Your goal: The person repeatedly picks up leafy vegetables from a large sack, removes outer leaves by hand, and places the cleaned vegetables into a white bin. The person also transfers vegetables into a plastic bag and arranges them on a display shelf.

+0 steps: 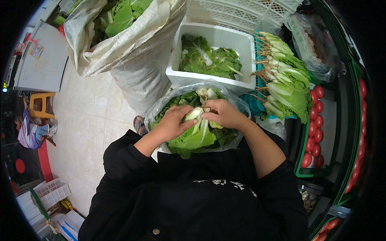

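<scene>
Over an open clear plastic bag [224,87] of leafy greens, my left hand [175,122] grips a small head of leafy cabbage [197,129] around its pale stalks. My right hand [224,113] has its thumb and fingers pinched at the root end of the same head. The leaves hang down towards my lap. More greens and white stalk bases [208,92] show inside the bag, just beyond my hands. What the right fingertips hold exactly is partly hidden by the hand.
A white foam box [211,76] with loose leaves stands ahead. Left of it is a tall woven sack [135,57] of greens. Rooted cabbages [280,75] lie stacked on a teal crate [258,81]. Tomatoes [315,129] line the right. A person [33,132] sits far left near a yellow stool [42,105].
</scene>
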`<state>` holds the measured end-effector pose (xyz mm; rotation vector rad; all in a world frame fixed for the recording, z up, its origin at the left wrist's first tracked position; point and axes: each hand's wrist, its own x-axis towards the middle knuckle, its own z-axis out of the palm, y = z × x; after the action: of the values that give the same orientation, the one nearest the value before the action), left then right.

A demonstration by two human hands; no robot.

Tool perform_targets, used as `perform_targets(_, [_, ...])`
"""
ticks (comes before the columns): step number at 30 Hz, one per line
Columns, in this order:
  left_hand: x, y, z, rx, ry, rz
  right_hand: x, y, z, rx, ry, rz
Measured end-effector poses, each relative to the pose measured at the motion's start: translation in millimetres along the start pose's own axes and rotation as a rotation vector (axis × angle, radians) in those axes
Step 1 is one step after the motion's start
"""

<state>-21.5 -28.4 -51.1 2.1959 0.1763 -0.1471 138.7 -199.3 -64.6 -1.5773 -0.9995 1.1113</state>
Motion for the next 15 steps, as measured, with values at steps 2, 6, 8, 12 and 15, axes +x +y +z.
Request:
perform_targets(2, [1.0, -3.2, 3.5, 0.057, 0.065, 0.076, -4.3, 6.9, -2.6, -0.204, 0.026, -0.071])
perform_targets(6, [2.8, -8.8, 4.1, -0.041, 0.04, 0.122, -8.0, -11.4, -11.9, -0.351, -0.052, -0.128])
perform_targets(8, [3.1, -13.3, 6.7, -0.047, 0.024, 0.146, -9.1, -6.3, -16.0, -0.325, -0.069, -0.165])
perform_targets(12, [4.7, -8.1, -1.3, -0.062, -0.003, 0.053, -15.2, -14.0, -23.1, -0.392, -0.077, -0.064])
perform_targets(15, [4.8, -21.8, -1.6, -0.223, 0.048, -0.032, -19.6, -7.1, -28.0, -0.382, -0.073, -0.017])
